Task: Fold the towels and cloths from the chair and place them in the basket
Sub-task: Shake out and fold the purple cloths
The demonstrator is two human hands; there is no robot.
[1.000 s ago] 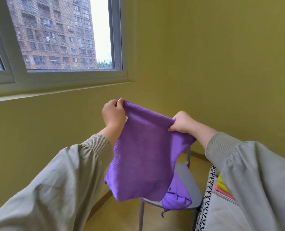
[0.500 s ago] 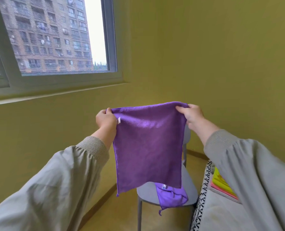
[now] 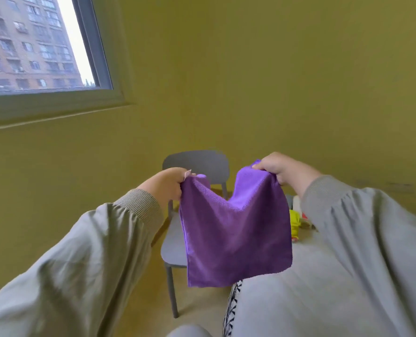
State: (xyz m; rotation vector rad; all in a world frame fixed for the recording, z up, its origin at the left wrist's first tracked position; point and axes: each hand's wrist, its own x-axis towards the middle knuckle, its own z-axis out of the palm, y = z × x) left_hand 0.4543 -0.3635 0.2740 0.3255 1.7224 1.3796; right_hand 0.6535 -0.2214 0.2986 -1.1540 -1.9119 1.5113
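The left hand [image 3: 168, 184] is closed on the upper left corner of a purple microfibre cloth [image 3: 236, 239], fingers curled around the bunched fabric. The right hand [image 3: 283, 169] grips the upper right corner in the same way, a little higher. The hands are apart, and the cloth's top edge sags in a V between them while the rest hangs flat in the air. Grey sleeves [image 3: 85, 259] with ribbed cuffs cover both arms.

Behind the cloth stands a grey chair [image 3: 194, 164], its seat partly hidden by the fabric. To the right lies a grey-covered bench [image 3: 287, 302] with a black-and-white patterned trim along its left edge. A yellow item [image 3: 294, 221], too hidden to identify, lies near its far edge. A window [image 3: 31, 45] is set in the olive wall [image 3: 250, 81] at upper left.
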